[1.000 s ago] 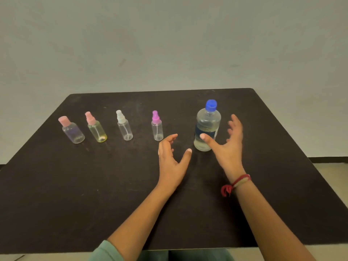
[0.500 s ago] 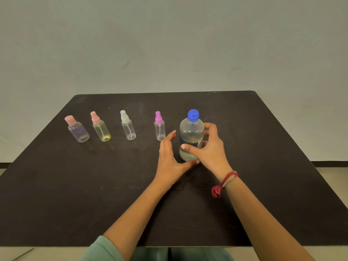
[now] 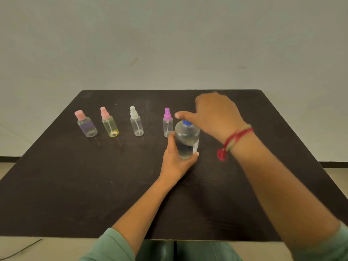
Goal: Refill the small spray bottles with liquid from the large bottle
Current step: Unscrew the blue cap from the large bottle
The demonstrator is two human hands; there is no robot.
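1. Clear plastic under a blue cap [image 3: 186, 123]: large bottle [image 3: 186, 142] upright on the counter [image 3: 94, 185], wrapped low down by the left hand [image 3: 176, 159], thumb across the near side, fingers round the far side.
2. Right hand [image 3: 216, 115] directly over the cap, thumb stuck out toward the left hand's side. Fingers hidden behind the back of the hand and blurred, so cannot tell whether closed on the cap or only hovering above it.
3. Red thread band [image 3: 233, 140] on the right wrist.
4. Beyond the left hand, four small spray bottles in a row, all capped: purple-topped bottle [image 3: 167, 123] just beside the left hand and the large bottle, then white-topped bottle [image 3: 136, 123], yellowish bottle [image 3: 110, 126], and pink-capped bottle [image 3: 87, 126] farthest from both hands.
5. Step in hand, as a judgement: opening the large bottle. No pouring begun, no small bottle opened.
6. Next move, likely: a firm left-hand hold against turning, a pinch and twist at the cap from the right. Not too hard a squeeze on soft plastic with the cap off. Care near the purple-topped bottle, close enough to be knocked.
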